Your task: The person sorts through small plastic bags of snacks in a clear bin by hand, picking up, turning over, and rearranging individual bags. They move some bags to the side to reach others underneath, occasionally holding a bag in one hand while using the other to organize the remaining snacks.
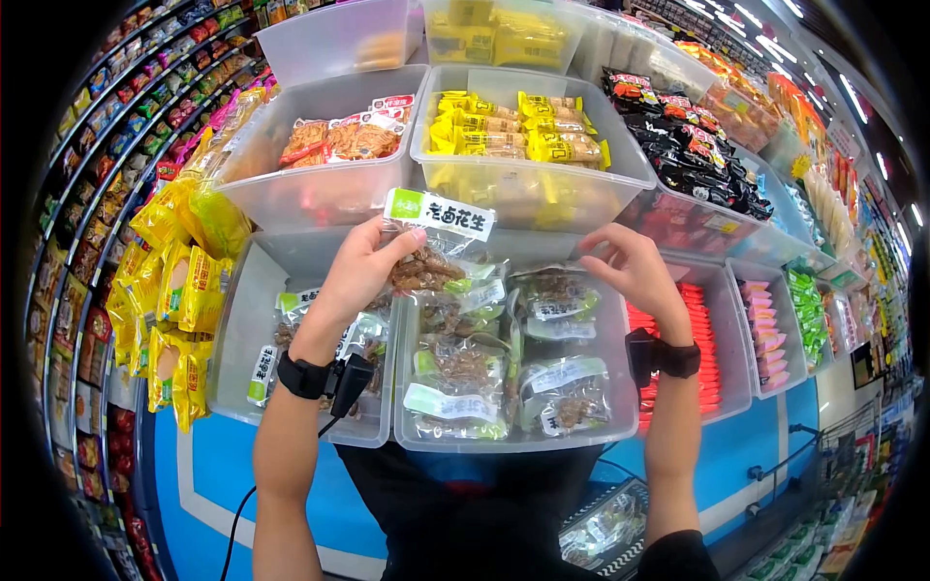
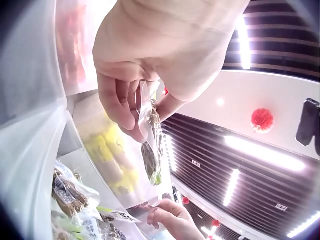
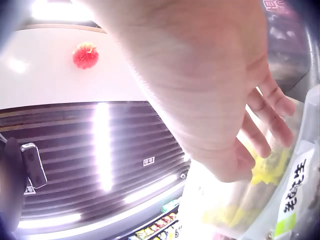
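In the head view my left hand [image 1: 360,273] pinches the top edge of a clear snack packet [image 1: 426,271] with brown contents and a white-and-green label. The packet hangs over the middle clear bin [image 1: 513,445], where similar packets [image 1: 455,368] lie in two columns. The left wrist view shows the same packet [image 2: 151,145] edge-on between thumb and fingers. Over that bin's right side, my right hand [image 1: 641,276] is raised with fingers apart and loosely bent, holding nothing. In the right wrist view its fingers [image 3: 270,117] are spread, with a labelled packet [image 3: 300,185] close by.
More such packets lie in the bin [image 1: 232,358] at left. Behind stand bins of yellow packets [image 1: 572,145] and red-and-white packets [image 1: 363,136]. Red packets [image 1: 693,339] fill a bin at right. Yellow bags [image 1: 184,290] hang at far left. A basket [image 1: 605,528] sits low by the legs.
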Available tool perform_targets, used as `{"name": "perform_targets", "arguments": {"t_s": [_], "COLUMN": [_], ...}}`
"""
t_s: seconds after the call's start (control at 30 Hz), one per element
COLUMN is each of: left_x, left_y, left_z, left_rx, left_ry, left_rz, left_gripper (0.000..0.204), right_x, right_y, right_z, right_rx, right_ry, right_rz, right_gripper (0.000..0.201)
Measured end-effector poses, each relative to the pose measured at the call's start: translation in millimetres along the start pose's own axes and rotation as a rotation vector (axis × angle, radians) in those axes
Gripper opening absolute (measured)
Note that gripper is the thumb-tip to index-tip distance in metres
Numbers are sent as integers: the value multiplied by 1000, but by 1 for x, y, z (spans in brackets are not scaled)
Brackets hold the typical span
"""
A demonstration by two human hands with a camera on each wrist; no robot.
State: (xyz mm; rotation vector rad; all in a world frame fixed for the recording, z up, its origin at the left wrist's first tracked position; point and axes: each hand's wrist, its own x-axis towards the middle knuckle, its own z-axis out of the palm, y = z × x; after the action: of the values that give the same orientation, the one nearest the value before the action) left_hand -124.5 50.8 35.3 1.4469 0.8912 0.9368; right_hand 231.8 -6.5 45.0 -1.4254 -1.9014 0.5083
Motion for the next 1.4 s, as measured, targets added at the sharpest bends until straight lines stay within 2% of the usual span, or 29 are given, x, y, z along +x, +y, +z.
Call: {"name": "perform_targets", "arguments": {"t_s": [0.17,0.27,0.43,0.57,0.67,0.9,1.1,1.2,1.27,1.33,1.4], "left_x": [1,3,-3,-4,-3,-6,-2,0,2,0,-6], "left_y": [-4,-8,4,3,3,6,-1,-6,-10,-6,5], "left_z": [8,4,14,11,6,19,13,12,12,4,-7], "left_rx": [-34,1,34,0,131,66,85,123,72,20,390], "left_ry": [59,59,133,132,138,101,85,67,119,124,104], "left_rz": [51,16,91,158,141,169,147,77,191,138,-72], "left_gripper": [22,25,26,26,26,28,29,32,37,42,40], "right_x": [-2,-1,0,-3,-2,-1,-1,-2,-2,-1,0], "right_y": [15,11,4,15,17,12,9,14,22,35,42], "right_z": [2,0,-3,1,1,5,2,2,4,7,9], "right_rx": [-4,11,-33,8,5,85,92,85,88,65,63], "right_ry": [-34,-62,-155,-185,-188,-96,-133,-158,-161,-167,-169], "right_rz": [-37,25,168,97,106,59,114,115,91,31,39], "right_gripper": [24,25,27,27,27,22,25,29,30,30,29]}}
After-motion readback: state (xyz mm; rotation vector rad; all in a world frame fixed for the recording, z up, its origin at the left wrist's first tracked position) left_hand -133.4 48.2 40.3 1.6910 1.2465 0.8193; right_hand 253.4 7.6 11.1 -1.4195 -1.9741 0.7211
